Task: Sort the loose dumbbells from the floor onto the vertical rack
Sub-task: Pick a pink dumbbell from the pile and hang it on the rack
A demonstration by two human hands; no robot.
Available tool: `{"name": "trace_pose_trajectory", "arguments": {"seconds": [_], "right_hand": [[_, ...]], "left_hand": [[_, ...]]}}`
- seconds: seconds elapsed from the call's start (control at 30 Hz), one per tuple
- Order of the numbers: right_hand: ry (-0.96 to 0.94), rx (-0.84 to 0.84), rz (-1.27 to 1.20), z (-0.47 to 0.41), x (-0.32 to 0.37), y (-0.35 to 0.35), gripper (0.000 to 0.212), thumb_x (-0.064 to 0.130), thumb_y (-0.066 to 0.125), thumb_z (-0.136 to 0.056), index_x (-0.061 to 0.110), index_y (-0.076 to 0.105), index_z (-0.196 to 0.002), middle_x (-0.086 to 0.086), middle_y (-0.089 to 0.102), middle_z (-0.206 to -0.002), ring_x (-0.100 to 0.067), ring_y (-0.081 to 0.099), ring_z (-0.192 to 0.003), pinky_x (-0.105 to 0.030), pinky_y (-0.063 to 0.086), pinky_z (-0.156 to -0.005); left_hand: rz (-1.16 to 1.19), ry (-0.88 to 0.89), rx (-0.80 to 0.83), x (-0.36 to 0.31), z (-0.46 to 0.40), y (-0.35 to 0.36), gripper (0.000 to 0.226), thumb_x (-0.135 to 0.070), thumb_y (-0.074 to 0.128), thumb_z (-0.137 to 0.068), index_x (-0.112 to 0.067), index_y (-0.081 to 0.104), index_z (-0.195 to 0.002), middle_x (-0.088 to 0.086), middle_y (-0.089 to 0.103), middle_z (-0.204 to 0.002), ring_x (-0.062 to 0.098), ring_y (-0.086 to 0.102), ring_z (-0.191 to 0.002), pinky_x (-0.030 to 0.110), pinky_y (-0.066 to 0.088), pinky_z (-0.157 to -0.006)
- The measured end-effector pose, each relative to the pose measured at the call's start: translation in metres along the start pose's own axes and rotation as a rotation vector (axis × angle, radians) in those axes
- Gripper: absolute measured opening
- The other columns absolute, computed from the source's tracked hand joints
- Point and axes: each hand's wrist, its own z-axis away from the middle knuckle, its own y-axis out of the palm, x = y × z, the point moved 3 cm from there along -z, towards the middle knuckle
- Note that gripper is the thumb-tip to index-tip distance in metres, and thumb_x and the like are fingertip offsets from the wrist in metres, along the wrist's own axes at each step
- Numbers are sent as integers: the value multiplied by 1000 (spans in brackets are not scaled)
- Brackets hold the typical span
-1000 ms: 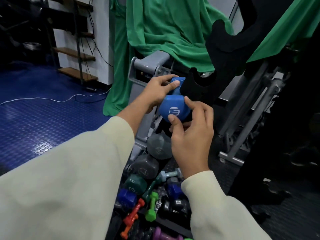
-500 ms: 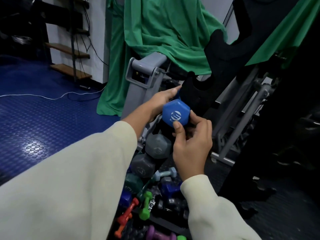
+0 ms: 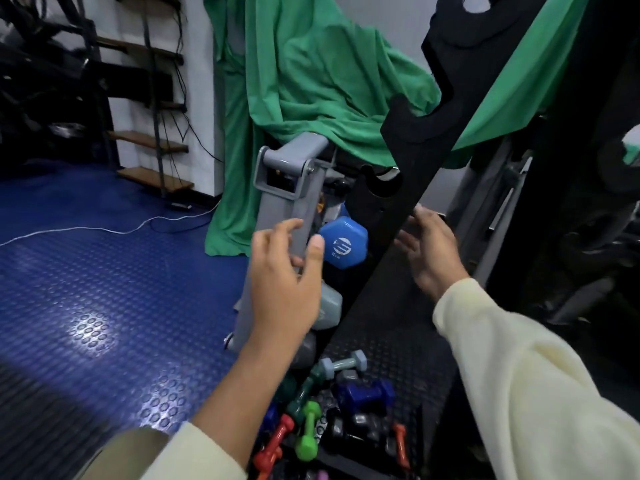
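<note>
At frame centre the blue dumbbell (image 3: 343,247) sits in a slot of the black rack (image 3: 412,188), with grey ones below it. Both hands hold nothing: the left hand (image 3: 284,275) and right hand (image 3: 429,247) have loose, spread fingers on either side. Judged next: reach to the floor pile (image 3: 332,420) at lower centre, take 1 dumbbell by its handle, and carry it level into a free notch.
</note>
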Motion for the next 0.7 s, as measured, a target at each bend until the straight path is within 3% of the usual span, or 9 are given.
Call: {"name": "trace_pose_trajectory", "arguments": {"seconds": [0.13,0.2,0.27,0.33,0.4,0.5,0.57,0.63,0.7], "right_hand": [[220,234,16,-8,-5,28,44,36,49,-107,21,66,-69,4,59,-64,-8,56,-53,-21,48,-59],[260,342,-72,-13,-8,35,43,34,46,-107,17,60,-70,1,59,-62,-9,59,-52,-21,54,-54],[260,384,-92,-17,-9,42,36,43,53,-100,11,70,-97,-10,77,-96,-21,76,-87,-33,64,-82],[253,446,-127,-26,-18,44,56,49,68,-85,10,66,-125,-21,57,-147,-38,58,-134,-53,45,-115],[239,445,-185,-35,-35,45,67,45,77,-74,9,61,-129,-25,43,-157,-42,47,-142,-59,34,-121],[227,389,-275,-43,-62,42,45,36,56,-93,4,69,-121,-25,63,-139,-40,62,-128,-52,48,-113],[200,391,-334,-48,-76,40,42,30,42,-105,6,76,-108,-18,76,-114,-32,74,-105,-43,60,-94],[165,396,-363,-48,-80,42,47,26,37,-108,8,78,-92,-12,78,-95,-25,76,-86,-35,61,-77],[129,393,-385,-48,-78,42,44,23,37,-108,8,74,-90,-9,77,-86,-21,75,-79,-32,60,-71]], "left_hand": [[-260,86,97,-15,10,30,64,-68,55,-94,-35,44,-148,-7,39,-123,8,55,-89,26,50,-77],[-343,120,70,-19,8,39,72,-73,56,-91,-37,41,-152,-6,36,-122,8,49,-93,25,49,-76],[-320,125,43,-17,5,45,73,-74,58,-90,-36,43,-150,-6,35,-118,10,54,-94,30,57,-76],[-307,156,10,-12,4,51,71,-70,63,-90,-32,48,-148,-3,37,-115,13,55,-92,35,60,-73],[-326,222,-27,-6,8,56,69,-63,67,-91,-27,52,-147,0,39,-115,14,52,-93,36,60,-73],[-322,302,-67,-2,12,62,68,-56,71,-92,-22,54,-148,4,41,-115,16,50,-96,35,58,-78],[-302,328,-78,0,12,64,67,-53,72,-91,-20,55,-147,6,41,-114,16,50,-96,31,56,-80],[-284,349,-84,3,11,65,68,-52,73,-91,-18,55,-147,8,41,-114,14,47,-97,23,52,-84],[-281,359,-89,5,10,66,68,-51,74,-91,-17,55,-147,9,40,-114,11,43,-97,15,46,-86]]}}
